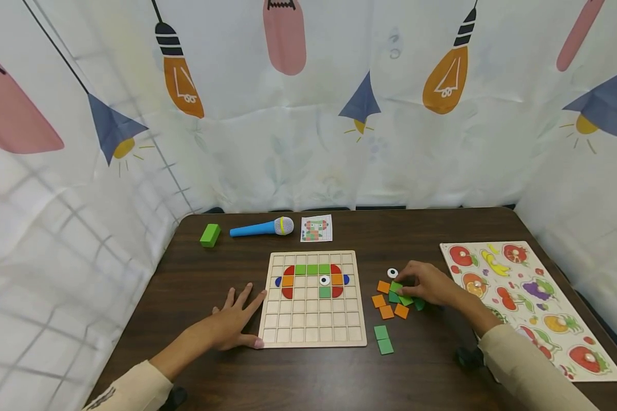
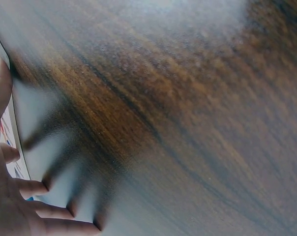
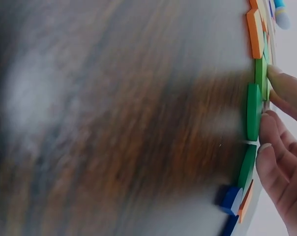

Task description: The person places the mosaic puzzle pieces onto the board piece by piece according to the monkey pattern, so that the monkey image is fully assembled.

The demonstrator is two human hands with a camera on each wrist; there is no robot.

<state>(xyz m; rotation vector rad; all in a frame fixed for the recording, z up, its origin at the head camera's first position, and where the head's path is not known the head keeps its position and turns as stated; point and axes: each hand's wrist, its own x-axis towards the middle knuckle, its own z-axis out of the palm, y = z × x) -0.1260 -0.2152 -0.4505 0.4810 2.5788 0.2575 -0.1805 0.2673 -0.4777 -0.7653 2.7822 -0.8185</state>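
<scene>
Left hand (image 1: 236, 321): 8-to-9 o'clock of the grid board (image 1: 311, 320), fingers spread, thumb at the near-left corner.
Grid board: centre; probably stiff, light; hold its rim.
Green tiles (image 1: 405, 300): loose at 3 o'clock; likely light, rigid, slippery; pinch opposite edges.
Right hand (image 1: 431, 282): fingers bent over them; pinching or merely touching, cannot tell.
Picture card (image 1: 316, 228): 12 o'clock, beyond.

Right fingers (image 1: 408, 271) partly hide green tiles (image 1: 405, 300), perhaps several; card (image 1: 316, 229) print too small.
</scene>
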